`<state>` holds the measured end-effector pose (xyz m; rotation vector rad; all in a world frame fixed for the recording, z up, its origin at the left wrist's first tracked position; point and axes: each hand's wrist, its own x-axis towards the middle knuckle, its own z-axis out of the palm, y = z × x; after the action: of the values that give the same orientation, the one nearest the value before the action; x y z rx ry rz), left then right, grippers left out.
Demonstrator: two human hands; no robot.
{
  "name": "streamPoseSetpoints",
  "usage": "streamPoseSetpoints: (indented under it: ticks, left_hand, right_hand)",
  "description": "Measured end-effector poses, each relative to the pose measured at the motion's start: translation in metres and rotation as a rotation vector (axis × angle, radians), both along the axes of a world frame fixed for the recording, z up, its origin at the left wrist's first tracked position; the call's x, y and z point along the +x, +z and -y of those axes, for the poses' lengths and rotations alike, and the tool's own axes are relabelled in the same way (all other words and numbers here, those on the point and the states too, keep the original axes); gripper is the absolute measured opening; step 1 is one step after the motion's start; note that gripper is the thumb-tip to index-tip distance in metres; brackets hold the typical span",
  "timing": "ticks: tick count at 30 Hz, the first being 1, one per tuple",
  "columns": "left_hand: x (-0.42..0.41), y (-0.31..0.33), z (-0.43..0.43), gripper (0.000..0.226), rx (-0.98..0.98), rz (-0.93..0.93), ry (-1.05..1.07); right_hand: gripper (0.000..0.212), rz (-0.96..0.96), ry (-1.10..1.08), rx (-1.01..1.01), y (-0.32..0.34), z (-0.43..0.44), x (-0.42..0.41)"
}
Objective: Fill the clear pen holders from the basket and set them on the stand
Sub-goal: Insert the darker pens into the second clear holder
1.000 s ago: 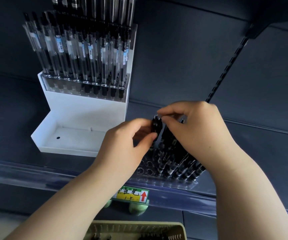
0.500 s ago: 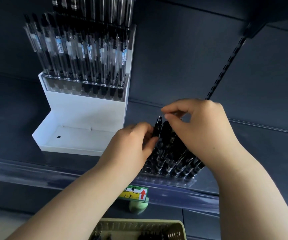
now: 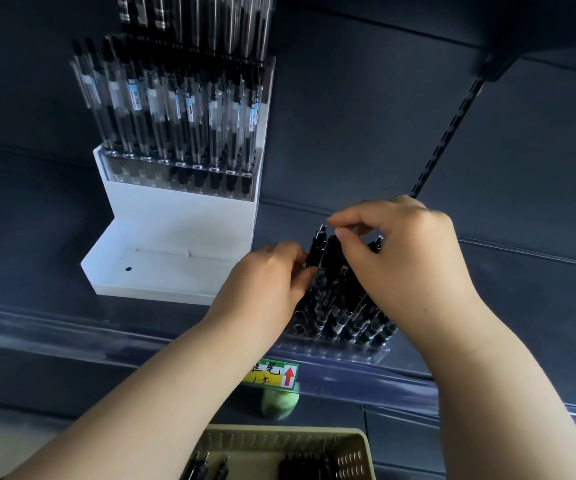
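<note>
Both hands sit lower than a second ago. The left hand (image 3: 272, 275) now pinches the black pen (image 3: 315, 249) further down its barrel. That pen stands deeper in the clear pen holder (image 3: 335, 351) on the shelf (image 3: 487, 306). The right hand (image 3: 408, 258) curls over the neighbouring pen tops, forefinger and thumb beside this pen's clip; its grip cannot be told. The holder is part filled and lies just right of the white stand (image 3: 175, 230).
</note>
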<state>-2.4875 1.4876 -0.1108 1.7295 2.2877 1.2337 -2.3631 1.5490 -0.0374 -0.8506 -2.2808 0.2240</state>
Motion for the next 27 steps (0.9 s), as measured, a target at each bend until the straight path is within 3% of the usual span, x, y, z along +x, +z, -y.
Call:
streamPoseSetpoints:
  ticks: [5,11,16,21,27]
  left_hand:
    - [-0.002,-0.004,0.015,0.034,-0.052,-0.044,0.033]
    - [0.012,-0.011,0.061,0.027,-0.029,-0.358,-0.042]
    - [0.033,-0.038,0.104,0.023,-0.120,-0.443,-0.079]
    - [0.054,-0.083,0.140,0.035,-0.465,-0.394,-0.053]
    - [0.065,-0.137,0.167,0.029,-0.849,-0.083,0.001]
  right_hand:
    - [0.017,-0.087,0.084,0.165,-0.006,0.023,0.006]
    - [0.017,-0.007,0.183,0.143,-0.036,0.060,0.025]
    - [0.017,0.136,0.148,-0.159,-0.081,0.091,0.047]
    - [0.022,0.460,-0.003,-0.531,-0.135,0.112,0.065]
    - [0.022,0.651,-0.108,-0.770,-0.185,0.141,0.084]
